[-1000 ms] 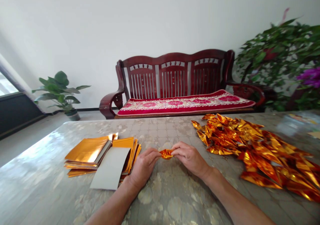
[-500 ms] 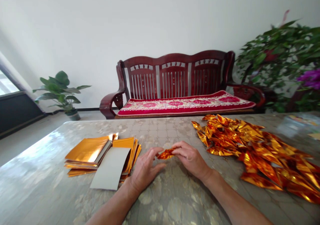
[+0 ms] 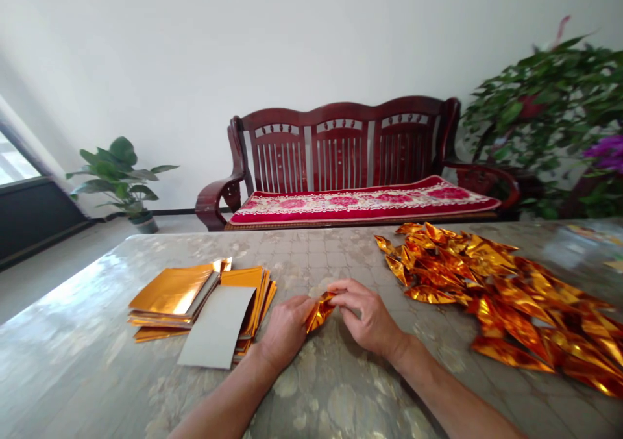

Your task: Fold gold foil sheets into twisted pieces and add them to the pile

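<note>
Between our two hands, just above the middle of the bench, sits the small crumpled piece of gold foil paper [image 3: 318, 310], partly folded into a pointed shape and tilted up toward the right. Our left hand [image 3: 285, 330] pinches its lower left end with thumb and fingers drawn together, and our right hand [image 3: 368, 319] pinches the upper right end with its fingertips, the rest of the fingers curled over it. We judge this piece to be mid-fold: it has creases and a tapering form, but it does not yet look as long and neat as the finished ones. To the right lies a large heap of folded shiny gold foil pieces [image 3: 491, 289], spread across that side of the marbled glossy bench [image 3: 341, 393], so a good deal seems done. To the left a stack of flat gold foil sheets [image 3: 172, 293] waits beside a second stack with a sheet turned grey side up [image 3: 217, 328], so plenty is left.
</note>
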A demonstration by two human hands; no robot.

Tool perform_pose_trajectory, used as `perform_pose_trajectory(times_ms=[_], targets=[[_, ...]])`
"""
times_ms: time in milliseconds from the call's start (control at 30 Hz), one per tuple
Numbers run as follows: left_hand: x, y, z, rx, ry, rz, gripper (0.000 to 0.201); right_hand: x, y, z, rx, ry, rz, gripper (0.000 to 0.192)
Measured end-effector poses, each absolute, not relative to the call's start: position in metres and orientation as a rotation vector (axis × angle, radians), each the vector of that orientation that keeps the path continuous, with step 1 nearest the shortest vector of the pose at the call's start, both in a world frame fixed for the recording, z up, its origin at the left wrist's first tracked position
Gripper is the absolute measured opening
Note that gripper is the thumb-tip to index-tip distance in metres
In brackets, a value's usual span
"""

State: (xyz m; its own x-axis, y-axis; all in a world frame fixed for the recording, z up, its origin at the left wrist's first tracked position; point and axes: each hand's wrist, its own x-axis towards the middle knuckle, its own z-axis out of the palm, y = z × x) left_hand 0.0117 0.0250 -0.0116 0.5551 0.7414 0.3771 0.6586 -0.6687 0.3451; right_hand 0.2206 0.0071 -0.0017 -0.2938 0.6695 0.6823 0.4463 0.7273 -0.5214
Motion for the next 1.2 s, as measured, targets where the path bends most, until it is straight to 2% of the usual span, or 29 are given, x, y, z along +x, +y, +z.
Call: perform_pose_trajectory(times_ms=[267,567,767,967,1200], targets=[[0.017,0.019,-0.008,2.763,1.435,0.732,0.034,0.197,-0.004,-0.001,-1.148,-1.728,0.259,0.01],[0.022,0.014,-0.007,2.914,1.48,0.735,0.031,0.188,-0.008,0.003,-1.223,-1.677,0.084,0.017],[0.024,0.011,-0.004,2.906,1.483,0.699,0.024,0.184,-0.009,0.004,-1.238,-1.658,0.084,0.021],[0.023,0.012,-0.005,2.832,1.481,0.759,0.028,0.183,-0.007,0.007,-1.247,-1.679,0.106,0.018],[0.021,0.016,-0.005,2.739,1.537,0.617,0.019,0.187,-0.006,0.01,-1.253,-1.695,0.123,0.017]])
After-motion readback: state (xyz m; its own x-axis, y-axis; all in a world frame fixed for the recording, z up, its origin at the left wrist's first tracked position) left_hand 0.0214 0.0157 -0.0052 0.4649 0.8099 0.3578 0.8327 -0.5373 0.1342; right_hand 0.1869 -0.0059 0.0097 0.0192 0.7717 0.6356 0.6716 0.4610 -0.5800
